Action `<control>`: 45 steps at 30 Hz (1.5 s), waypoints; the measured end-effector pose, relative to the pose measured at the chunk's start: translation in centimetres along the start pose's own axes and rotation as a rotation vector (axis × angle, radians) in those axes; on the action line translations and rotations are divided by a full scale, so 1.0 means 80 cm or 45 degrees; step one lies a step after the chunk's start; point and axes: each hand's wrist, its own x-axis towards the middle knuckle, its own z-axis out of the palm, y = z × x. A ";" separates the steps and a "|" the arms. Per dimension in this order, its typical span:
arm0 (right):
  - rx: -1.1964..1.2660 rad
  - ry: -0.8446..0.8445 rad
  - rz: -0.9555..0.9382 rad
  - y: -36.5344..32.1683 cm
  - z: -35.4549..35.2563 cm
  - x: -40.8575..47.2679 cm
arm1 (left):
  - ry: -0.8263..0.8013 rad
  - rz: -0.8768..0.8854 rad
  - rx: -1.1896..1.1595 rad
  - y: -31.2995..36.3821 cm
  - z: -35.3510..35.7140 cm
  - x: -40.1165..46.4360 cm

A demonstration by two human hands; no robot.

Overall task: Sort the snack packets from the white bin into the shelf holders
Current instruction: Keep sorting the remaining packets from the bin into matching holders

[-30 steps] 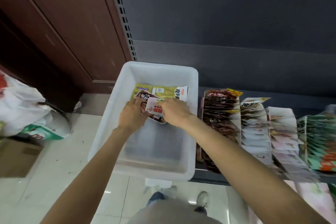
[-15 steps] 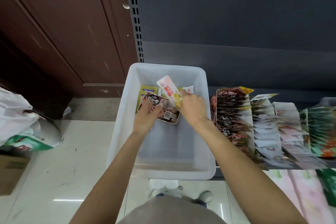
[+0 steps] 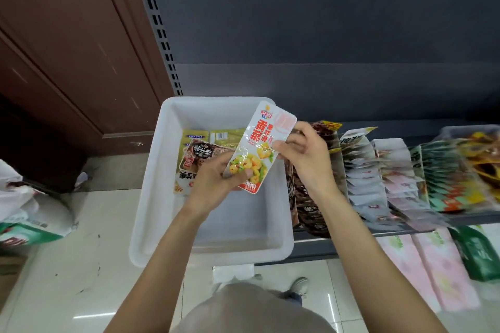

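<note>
A white snack packet (image 3: 259, 143) with red writing and a picture of yellow food is held above the white bin (image 3: 151, 192). My right hand (image 3: 305, 154) pinches its right edge, and my left hand (image 3: 216, 181) grips its lower end. A dark brown packet (image 3: 201, 155) lies under my left hand; whether that hand also holds it is unclear. Yellow-green packets (image 3: 194, 136) lie against the far wall of the bin. The shelf holders (image 3: 378, 170) to the right carry rows of brown, white, pink and green packets.
The bin sits on the shelf's left end, beside a perforated upright (image 3: 159, 27) and a brown wooden door (image 3: 67, 48). Bags (image 3: 27, 211) lie on the tiled floor at the left. Pink and green packs (image 3: 433, 265) hang below the shelf at the right.
The white packet has come up out of the bin and tilted upright, with its printed face toward me. My left hand has moved from the brown packet onto the white packet's lower end.
</note>
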 end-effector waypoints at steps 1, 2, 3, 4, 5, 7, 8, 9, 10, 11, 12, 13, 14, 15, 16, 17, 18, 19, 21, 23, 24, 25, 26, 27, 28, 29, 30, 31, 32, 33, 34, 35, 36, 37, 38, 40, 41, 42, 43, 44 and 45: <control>-0.063 -0.004 -0.044 -0.001 -0.007 0.001 | -0.007 -0.002 0.038 0.001 0.002 0.000; -0.115 0.001 -0.091 -0.003 -0.015 0.001 | -0.014 0.002 0.086 0.004 0.003 0.000; -0.156 0.017 -0.134 -0.004 -0.023 0.001 | -0.021 0.025 0.158 0.007 0.006 0.000; -0.190 0.036 -0.172 -0.008 -0.033 0.000 | -0.025 0.072 0.275 0.012 0.009 0.001; -0.241 0.056 -0.204 -0.013 -0.045 -0.002 | -0.028 0.144 0.436 0.020 0.014 0.001; -0.370 0.078 -0.241 -0.024 -0.075 -0.010 | -0.037 0.315 0.775 0.038 0.031 0.002; -0.406 0.072 -0.230 -0.029 -0.094 -0.016 | -0.063 0.387 0.889 0.048 0.043 0.004; -0.417 0.053 -0.201 -0.033 -0.115 -0.022 | -0.110 0.434 0.968 0.057 0.057 0.007; -0.418 0.026 -0.163 -0.036 -0.137 -0.028 | -0.171 0.464 1.026 0.064 0.073 0.010; -0.419 0.003 -0.138 -0.039 -0.161 -0.035 | -0.229 0.486 1.061 0.069 0.091 0.014; -0.418 -0.001 -0.137 -0.041 -0.185 -0.042 | -0.261 0.507 1.057 0.072 0.111 0.018; -0.408 0.033 -0.151 -0.043 -0.209 -0.051 | -0.255 0.534 0.996 0.075 0.133 0.020; -0.389 0.109 -0.170 -0.045 -0.233 -0.059 | -0.217 0.566 0.894 0.076 0.154 0.023; -0.362 0.221 -0.189 -0.046 -0.257 -0.066 | -0.160 0.608 0.792 0.078 0.176 0.025; -0.330 0.348 -0.207 -0.046 -0.284 -0.071 | -0.101 0.656 0.729 0.079 0.198 0.029; -0.316 0.458 -0.221 -0.046 -0.308 -0.075 | -0.060 0.707 0.706 0.079 0.218 0.033; -0.328 0.541 -0.226 -0.044 -0.332 -0.077 | -0.043 0.755 0.709 0.078 0.238 0.039; -0.362 0.591 -0.225 -0.042 -0.354 -0.077 | -0.053 0.788 0.736 0.075 0.256 0.046; -0.425 0.651 -0.212 -0.039 -0.391 -0.074 | -0.119 0.818 0.877 0.064 0.290 0.064; -0.378 0.690 -0.178 -0.035 -0.412 -0.065 | -0.182 0.810 1.117 0.052 0.320 0.082; -0.330 0.699 -0.151 -0.034 -0.417 -0.059 | -0.197 0.795 1.251 0.046 0.332 0.091; -0.280 0.694 -0.122 -0.033 -0.421 -0.053 | -0.203 0.780 1.378 0.041 0.342 0.098; -0.234 0.683 -0.093 -0.031 -0.425 -0.046 | -0.215 0.761 1.481 0.038 0.350 0.105; -0.192 0.663 -0.073 -0.030 -0.427 -0.040 | -0.227 0.746 1.563 0.036 0.356 0.110; -0.158 0.641 -0.062 -0.028 -0.430 -0.033 | -0.234 0.741 1.635 0.034 0.361 0.114; -0.123 0.613 -0.058 -0.027 -0.431 -0.026 | -0.240 0.750 1.693 0.030 0.364 0.117; -0.093 0.584 -0.057 -0.026 -0.432 -0.020 | -0.249 0.768 1.719 0.027 0.365 0.119; -0.071 0.556 -0.055 -0.026 -0.431 -0.014 | -0.259 0.793 1.726 0.023 0.366 0.120; -0.059 0.524 -0.055 -0.025 -0.430 -0.007 | -0.259 0.825 1.733 0.019 0.366 0.121; -0.057 0.484 -0.058 -0.023 -0.429 -0.001 | -0.246 0.845 1.743 0.016 0.366 0.120; -0.059 0.438 -0.058 -0.021 -0.428 0.006 | -0.231 0.852 1.747 0.013 0.366 0.121; -0.069 0.390 -0.056 -0.018 -0.426 0.012 | -0.228 0.853 1.759 0.011 0.366 0.120; -0.085 0.349 -0.053 -0.014 -0.425 0.019 | -0.221 0.865 1.765 0.012 0.367 0.119; -0.119 0.318 -0.054 -0.011 -0.424 0.027 | -0.219 0.877 1.763 0.013 0.367 0.119; -0.174 0.292 -0.062 -0.008 -0.423 0.034 | -0.225 0.880 1.755 0.014 0.366 0.119; -0.337 0.230 -0.093 -0.002 -0.421 0.049 | -0.236 0.852 1.755 0.014 0.365 0.119; -0.433 0.191 -0.104 0.001 -0.420 0.056 | -0.235 0.851 1.762 0.015 0.364 0.119; -0.541 0.150 -0.108 0.004 -0.418 0.063 | -0.237 0.863 1.765 0.015 0.363 0.118; -0.656 0.109 -0.112 0.006 -0.417 0.069 | -0.235 0.881 1.764 0.016 0.363 0.118; -0.761 0.074 -0.124 0.008 -0.416 0.075 | -0.244 0.887 1.764 0.016 0.363 0.116; -0.835 0.051 -0.152 0.008 -0.415 0.081 | -0.252 0.894 1.765 0.016 0.363 0.115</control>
